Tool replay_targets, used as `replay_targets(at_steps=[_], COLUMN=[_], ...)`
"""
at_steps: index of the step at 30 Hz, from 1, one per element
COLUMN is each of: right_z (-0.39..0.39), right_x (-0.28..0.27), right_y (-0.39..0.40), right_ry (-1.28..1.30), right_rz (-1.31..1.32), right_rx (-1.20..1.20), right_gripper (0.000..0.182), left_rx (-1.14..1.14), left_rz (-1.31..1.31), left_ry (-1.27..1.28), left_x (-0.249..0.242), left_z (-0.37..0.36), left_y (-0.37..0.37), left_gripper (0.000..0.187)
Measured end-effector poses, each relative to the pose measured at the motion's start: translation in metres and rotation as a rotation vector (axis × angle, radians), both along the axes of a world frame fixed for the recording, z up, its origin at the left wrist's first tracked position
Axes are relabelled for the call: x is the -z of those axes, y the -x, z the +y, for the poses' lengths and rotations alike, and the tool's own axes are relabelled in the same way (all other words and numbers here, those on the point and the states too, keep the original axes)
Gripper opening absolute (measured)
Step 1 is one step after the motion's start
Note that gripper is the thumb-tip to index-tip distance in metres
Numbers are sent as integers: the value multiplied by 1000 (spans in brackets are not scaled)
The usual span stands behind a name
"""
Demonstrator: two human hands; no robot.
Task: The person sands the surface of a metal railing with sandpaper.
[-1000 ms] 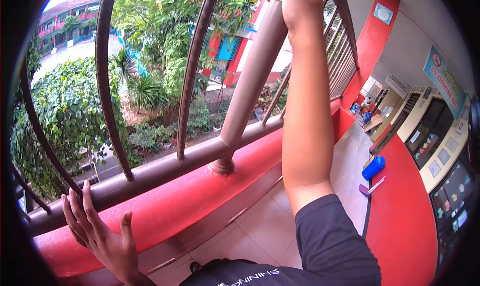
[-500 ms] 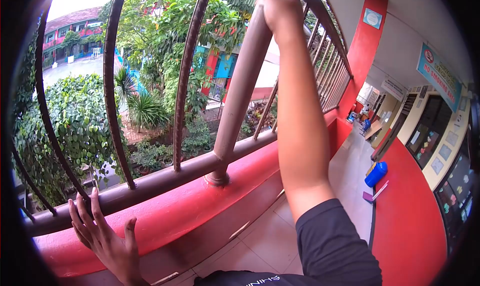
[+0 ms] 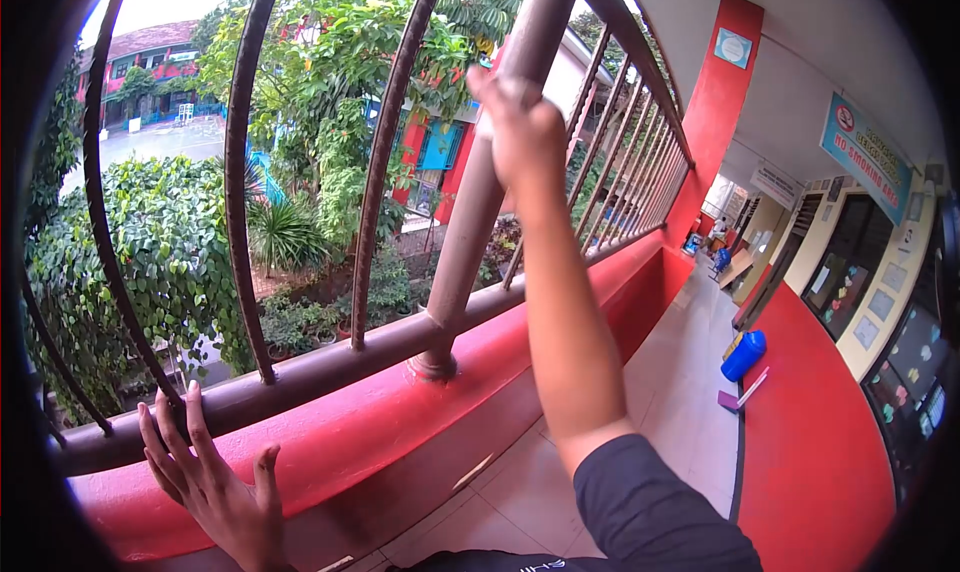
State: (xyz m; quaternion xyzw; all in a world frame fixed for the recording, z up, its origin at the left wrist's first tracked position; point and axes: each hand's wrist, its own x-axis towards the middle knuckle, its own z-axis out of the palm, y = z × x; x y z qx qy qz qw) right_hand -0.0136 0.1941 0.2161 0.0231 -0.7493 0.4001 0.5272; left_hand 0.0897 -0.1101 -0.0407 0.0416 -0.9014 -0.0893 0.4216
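Red ledge [image 3: 500, 344] runs under bottom rail [image 3: 315, 367]; left hand [image 3: 228, 507] on rail, fingers spread open; right hand [image 3: 528, 144] at slanted post [image 3: 465, 230], finger closure unclear. Slick paint could cause a slip.

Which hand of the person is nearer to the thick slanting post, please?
The right. The right hand is at the upper part of the thick post; the left hand is well away, its fingertips at the lower rail.
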Motion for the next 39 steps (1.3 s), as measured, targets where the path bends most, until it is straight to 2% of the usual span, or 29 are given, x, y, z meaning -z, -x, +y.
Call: replay_targets(at_steps=[2,4,5,7,8,10,11,12,17,19,21,24,26,28,30,31,32,34,35,38,39], right_z=[7,38,24,-20,-9,20,21,14,11,9,2,-4,3,18,17,51,46,27,32,51,46], right_x=[-74,-146,-147,-143,-132,-109,-95,-70,73,91,63,-30,-83,-126,-140,-158,-156,-152,-151,-143,-142], right_y=[12,57,43,-5,1,24,24,19,14,14,7,11,21,33,31,60,53,31,36,62,58], right_ry=[-36,-31,-32,217,222,-3,-18,67,199,179,111,-34,-100,-288,-381,-661,-661,-291,-289,-524,-105], right_rz=[120,169,170,-175,-179,30,16,48,-94,-53,-34,40,192,50,158,261,261,171,173,725,786], right_rx=[-31,-318,-320,-71,-67,-243,-245,-221,-130,-143,-20,211,204,312,413,577,574,161,159,821,438], right_gripper=[34,27,27,46,46,40,37,23,24,27,30,37,45,48,55,56,56,52,52,60,58], left_rx=[18,31,45,49,51,53,62,63,64,59,59,44,63,67,71,81,91,83,85,84,82], left_rz=[3,2,3,0,-4,-4,-7,-9,-11,-11,7,16,10,-1,-13,-10,-7,2,-5,-11,-8], left_ry=[-18,-30,-40,-42,-42,-55,-66,-64,-58,-61,-60,-94,-86,-97,-111,-118,-124,-112,-121,-122,-119], left_x=[-1,0,0,-1,-2,-2,-2,-2,0,-1,-5,-5,-3,-3,-3,-2,-2,-3,-4,-3,-3], left_z=[-1,-2,-3,-2,-3,-3,-2,-2,-5,-3,0,3,-3,-3,-4,-4,-4,-4,-3,-2,-3], left_y=[-1,-1,0,0,-1,-1,-2,-2,0,-2,-2,-3,-1,-2,-3,-3,-2,-2,-3,-3,-2], left_gripper=[85,85,85,85,85,84,84,84,83,82,81,79,78,78,77,77,76,80,80,80,81])
